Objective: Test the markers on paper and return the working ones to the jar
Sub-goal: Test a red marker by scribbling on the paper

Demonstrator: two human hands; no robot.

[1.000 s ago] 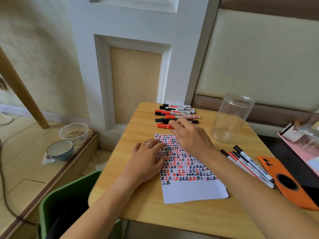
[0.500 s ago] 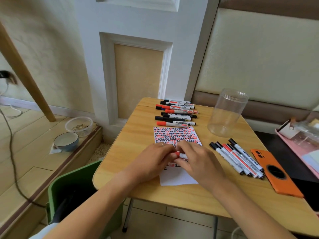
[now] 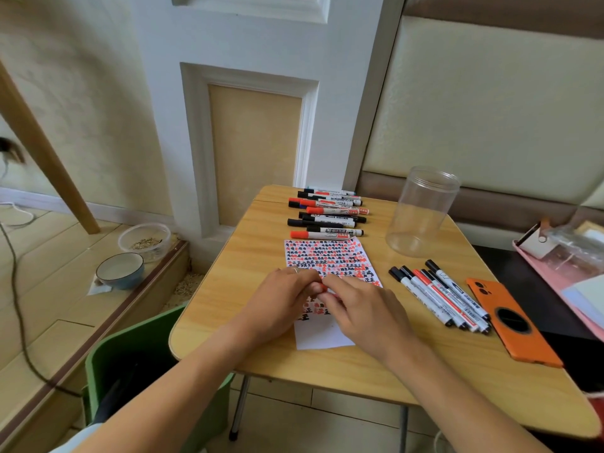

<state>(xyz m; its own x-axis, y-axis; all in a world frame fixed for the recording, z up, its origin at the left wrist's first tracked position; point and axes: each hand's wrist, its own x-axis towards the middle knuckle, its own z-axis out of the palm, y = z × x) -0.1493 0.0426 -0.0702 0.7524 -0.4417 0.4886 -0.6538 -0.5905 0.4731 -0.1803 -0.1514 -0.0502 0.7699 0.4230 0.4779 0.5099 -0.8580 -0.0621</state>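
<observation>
1. Nearest the front edge of the table (image 3: 209, 308), the left hand (image 3: 281, 300) and right hand (image 3: 362, 310) meet over the near half of the paper (image 3: 323, 335). Both have fingers curled, pinching between them a small red marker (image 3: 323, 287), of which only a sliver shows.
2. This looks like uncapping before a test stroke. Done well, one hand holds the barrel firm while the other pulls the cap straight off, low over the sheet, then writes in the blank strip at the near end.
3. The paper's far part is crowded with red and black marks, so free room is scarce.
4. Toward the right edge, a fan of markers (image 3: 439, 294) lies beside an orange phone (image 3: 513, 322).
5. Beyond the paper, a row of markers (image 3: 327, 212) runs to the far edge.
6. At the far right corner stands the clear jar (image 3: 421, 210), upright, apparently holding nothing.
</observation>
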